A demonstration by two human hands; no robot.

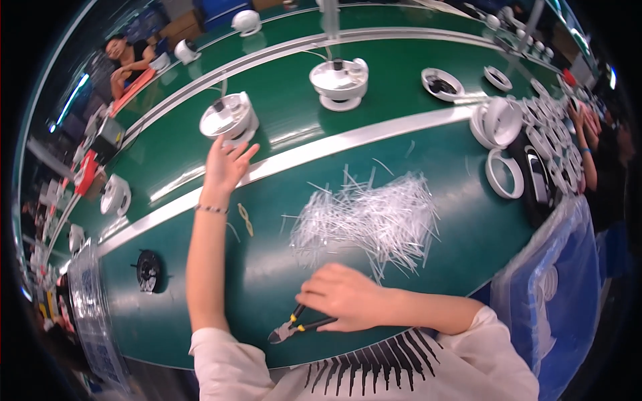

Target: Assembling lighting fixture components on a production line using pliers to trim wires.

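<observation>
My left hand (pixel 226 167) reaches out over the bench's far edge, fingers spread and nothing in them. Its fingertips are right at the near side of a white round housing (pixel 224 123) on the green conveyor; whether they touch it I cannot tell. Close to my body, my right hand (pixel 344 297) is closed round a pair of diagonal cutters (pixel 282 333) with black and yellow handles, the jaws pointing left. Beyond that hand lies a heap of clear, thin plastic strips (pixel 374 217). A second white housing (pixel 338 83) with a black part on top stands farther along the conveyor.
A black round part (pixel 148 271) and a small yellowish strip (pixel 246 219) lie on the bench at left. White rings (pixel 504 174) are piled at right beside a plastic-lined blue bin (pixel 568 287). Other people sit along the line, one at far left (pixel 127 63).
</observation>
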